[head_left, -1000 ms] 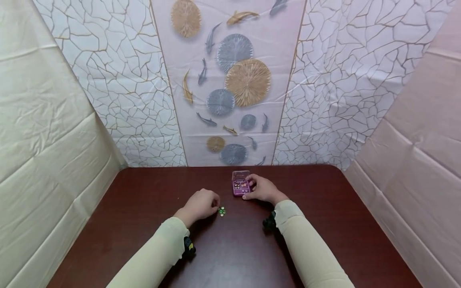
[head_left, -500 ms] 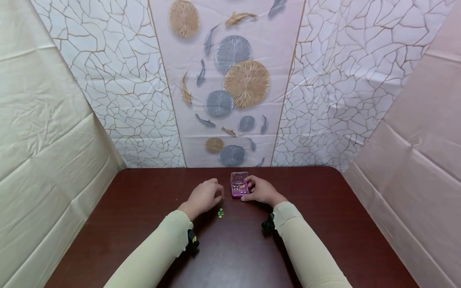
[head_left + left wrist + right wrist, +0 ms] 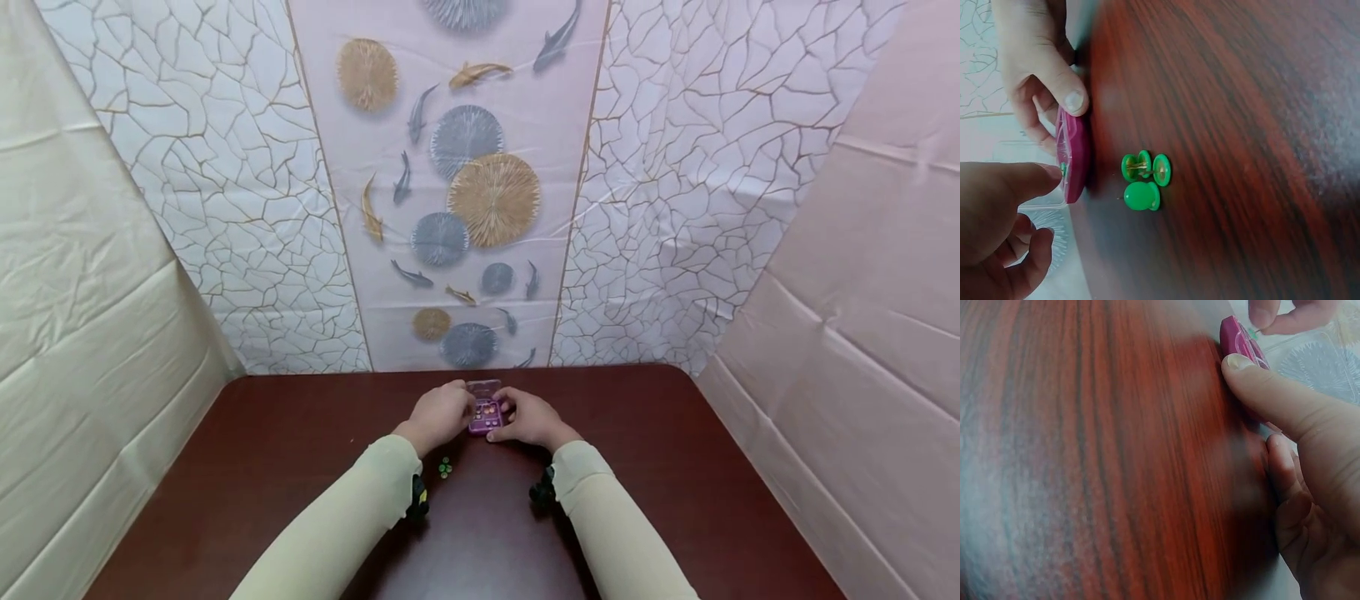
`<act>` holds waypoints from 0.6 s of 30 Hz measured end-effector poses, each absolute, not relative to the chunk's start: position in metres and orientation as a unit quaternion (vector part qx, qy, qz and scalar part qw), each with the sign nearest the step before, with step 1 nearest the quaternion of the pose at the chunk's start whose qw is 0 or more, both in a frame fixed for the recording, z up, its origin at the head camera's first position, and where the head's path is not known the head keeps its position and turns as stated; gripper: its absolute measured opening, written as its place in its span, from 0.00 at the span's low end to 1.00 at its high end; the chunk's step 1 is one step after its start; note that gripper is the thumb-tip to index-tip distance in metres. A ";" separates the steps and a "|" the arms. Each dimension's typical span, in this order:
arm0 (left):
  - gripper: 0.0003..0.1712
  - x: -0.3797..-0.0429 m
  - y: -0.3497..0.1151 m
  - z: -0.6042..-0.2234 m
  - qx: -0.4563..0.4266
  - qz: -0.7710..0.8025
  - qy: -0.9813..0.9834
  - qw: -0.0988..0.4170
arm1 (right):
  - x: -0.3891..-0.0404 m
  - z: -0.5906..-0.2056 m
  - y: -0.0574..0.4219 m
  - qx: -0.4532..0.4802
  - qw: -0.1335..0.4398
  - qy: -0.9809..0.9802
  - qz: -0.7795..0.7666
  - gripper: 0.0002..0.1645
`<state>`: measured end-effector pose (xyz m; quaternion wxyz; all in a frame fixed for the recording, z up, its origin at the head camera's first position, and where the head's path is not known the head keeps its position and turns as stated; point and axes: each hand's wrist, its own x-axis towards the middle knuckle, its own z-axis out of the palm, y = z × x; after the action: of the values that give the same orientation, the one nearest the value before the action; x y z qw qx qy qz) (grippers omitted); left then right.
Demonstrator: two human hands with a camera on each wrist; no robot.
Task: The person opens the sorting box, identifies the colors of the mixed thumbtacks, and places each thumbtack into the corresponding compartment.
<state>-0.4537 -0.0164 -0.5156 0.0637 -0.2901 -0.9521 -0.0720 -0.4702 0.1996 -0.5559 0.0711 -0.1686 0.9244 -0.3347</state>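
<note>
A small purple case (image 3: 477,427) with compartments lies on the table, its clear lid (image 3: 483,387) raised at the back. Several small pieces sit inside it. My right hand (image 3: 530,419) holds the case's right side, the thumb (image 3: 1250,370) along the front edge and the fingers behind. Over the left part of the case, my left hand (image 3: 441,415) pinches a green push pin (image 3: 1252,333) between thumb and finger. Several green push pins (image 3: 1141,196) lie loose on the table in front of the case, close to my left wrist.
The dark red-brown table (image 3: 300,500) ends at a patterned cloth backdrop (image 3: 465,250). Pale cloth walls (image 3: 97,333) stand on both sides. A tiny pale speck (image 3: 352,440) lies on the table to the left.
My left hand has moved from the loose push pins up and right to the case, carrying a pin. My right hand keeps its hold on the case. The head view has tilted up slightly.
</note>
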 end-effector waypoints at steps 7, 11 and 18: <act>0.03 -0.457 -0.014 -0.522 -0.279 -0.069 -0.956 0.061 | -0.466 -0.556 0.199 -0.173 0.064 0.923 -0.337 0.44; 0.03 -0.458 -0.012 -0.522 -0.274 -0.066 -0.958 0.058 | -0.467 -0.557 0.200 -0.170 0.065 0.924 -0.335 0.44; 0.05 -0.458 -0.010 -0.523 -0.264 -0.071 -0.960 0.058 | -0.467 -0.556 0.200 -0.171 0.063 0.925 -0.332 0.43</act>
<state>-0.4578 -0.0105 -0.5232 0.0577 -0.2645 -0.9600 -0.0714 -0.4665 0.2001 -0.5557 0.0634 -0.1708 0.9254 -0.3323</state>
